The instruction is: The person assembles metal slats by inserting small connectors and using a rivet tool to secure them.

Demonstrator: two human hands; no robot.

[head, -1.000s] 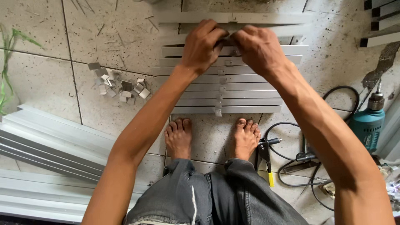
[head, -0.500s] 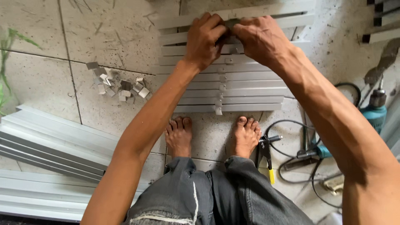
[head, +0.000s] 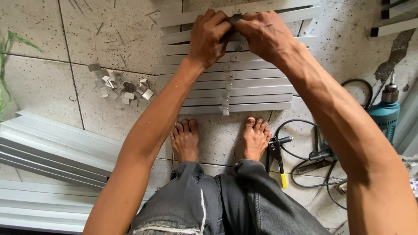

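Hands point(head: 237, 37) higher; slats point(head: 235, 89) (lengthwise left-right)

speckled tile floor point(head: 52, 82), daylight

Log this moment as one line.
left hand: pressing slat panel | right hand: same spot | grip contents: hidden | clips: loose, left
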